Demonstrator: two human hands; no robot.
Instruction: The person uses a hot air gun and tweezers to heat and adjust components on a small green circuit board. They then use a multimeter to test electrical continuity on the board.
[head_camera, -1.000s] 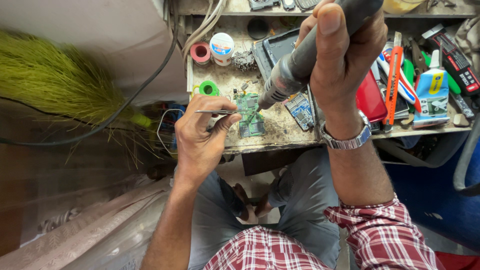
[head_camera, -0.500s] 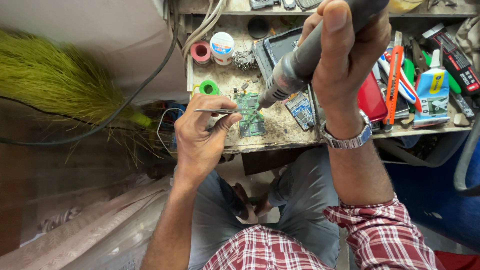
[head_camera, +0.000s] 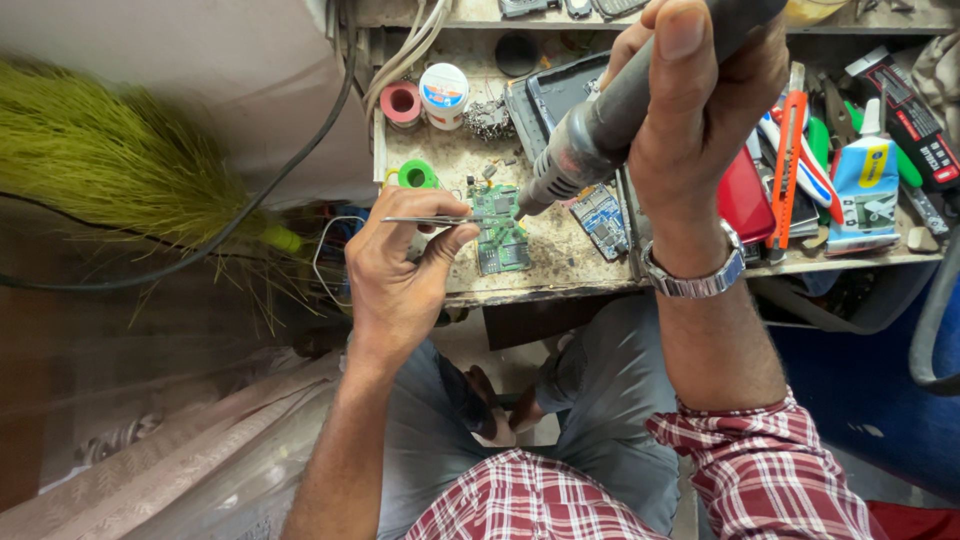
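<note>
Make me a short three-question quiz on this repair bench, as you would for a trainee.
1. True or false: the left hand holds tweezers over the green circuit board.
2. What does the right hand grip? A) orange cutter B) grey hot-air tool C) glue tube
3. Fill in: the tool's nozzle points down at the ____.

Key: 1 true. 2 B, the grey hot-air tool; the orange cutter and glue tube lie on the bench. 3 green circuit board.

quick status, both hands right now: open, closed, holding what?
Left hand: closed, pinching tweezers whose tips reach the green circuit board.
Right hand: closed around a grey hot-air tool, nozzle aimed at the same board.
</note>
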